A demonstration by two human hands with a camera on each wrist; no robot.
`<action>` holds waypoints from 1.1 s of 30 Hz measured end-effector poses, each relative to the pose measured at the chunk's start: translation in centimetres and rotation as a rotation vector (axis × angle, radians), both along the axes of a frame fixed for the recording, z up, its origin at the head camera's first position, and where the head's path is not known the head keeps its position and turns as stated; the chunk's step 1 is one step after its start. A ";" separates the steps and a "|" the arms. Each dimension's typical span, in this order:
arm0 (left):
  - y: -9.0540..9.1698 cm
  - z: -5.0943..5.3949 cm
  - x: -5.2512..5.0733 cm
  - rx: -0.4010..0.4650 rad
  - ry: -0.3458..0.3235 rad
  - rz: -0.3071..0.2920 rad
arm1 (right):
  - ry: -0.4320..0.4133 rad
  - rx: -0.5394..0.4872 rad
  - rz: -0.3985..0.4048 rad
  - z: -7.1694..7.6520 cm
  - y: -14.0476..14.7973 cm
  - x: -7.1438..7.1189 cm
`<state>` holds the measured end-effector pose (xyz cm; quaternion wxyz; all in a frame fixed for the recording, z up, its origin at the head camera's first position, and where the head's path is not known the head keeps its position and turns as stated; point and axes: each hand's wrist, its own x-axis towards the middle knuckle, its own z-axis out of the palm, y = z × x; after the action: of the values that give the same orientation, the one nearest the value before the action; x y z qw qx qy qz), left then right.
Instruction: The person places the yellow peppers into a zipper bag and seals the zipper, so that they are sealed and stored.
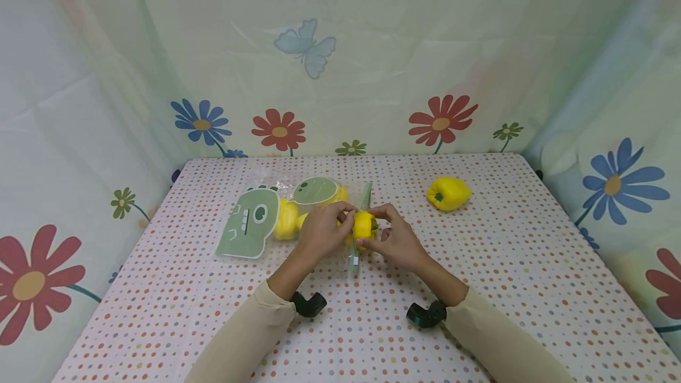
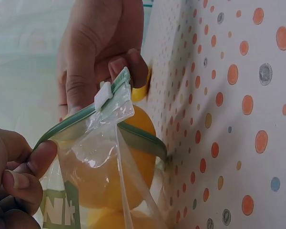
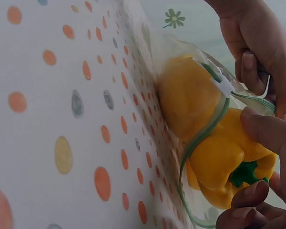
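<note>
A clear zip bag with a green seal strip (image 2: 80,114) and a white slider (image 2: 103,96) stands with its mouth open to the right. My left hand (image 1: 323,226) pinches the edge of that mouth between thumb and finger. In my right hand (image 1: 400,244), thumb and fingers hold a yellow bell pepper (image 3: 219,160) at the mouth, its green stem toward the palm. Behind the seal, another yellow pepper (image 3: 188,98) shows through the plastic. How far the held pepper is inside is hard to tell.
Clear plastic with a green one-eyed monster print (image 1: 247,223) lies at left beside more yellow peppers (image 1: 286,219). Whether that is a separate bag, I cannot tell. A loose yellow pepper (image 1: 449,193) lies at the back right of the dotted table (image 1: 495,288). Curtains surround the table.
</note>
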<state>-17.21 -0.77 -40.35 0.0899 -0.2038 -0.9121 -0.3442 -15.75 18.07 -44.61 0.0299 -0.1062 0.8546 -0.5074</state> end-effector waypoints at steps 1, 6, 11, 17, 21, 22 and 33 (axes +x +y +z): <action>0.0 0.0 0.0 0.001 0.000 -0.002 | -0.002 0.006 0.002 0.0 -0.1 -0.1; 0.0 -0.1 0.0 0.006 -0.011 -0.013 | -0.059 0.080 -0.001 -0.3 -0.4 -0.1; 0.0 -0.2 -0.1 0.005 -0.010 -0.013 | -0.091 0.111 -0.006 -0.2 -0.5 0.0; 0.0 -0.3 -0.1 0.007 -0.022 -0.020 | -0.114 0.087 0.025 0.0 -0.2 0.2; 0.0 -0.4 -0.1 0.009 -0.025 -0.028 | -0.106 0.091 0.039 -0.1 0.4 0.3; 0.0 -0.4 -0.1 0.009 -0.026 -0.027 | -0.104 0.088 0.040 -0.1 0.5 0.3; 0.2 -0.3 0.1 -0.013 -0.036 -0.028 | -0.011 0.151 0.042 0.1 0.4 0.3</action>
<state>-17.11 -0.61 -40.61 0.0675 -0.2109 -0.9128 -0.3432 -15.44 18.47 -44.51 0.0532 -0.1185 0.8878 -0.4415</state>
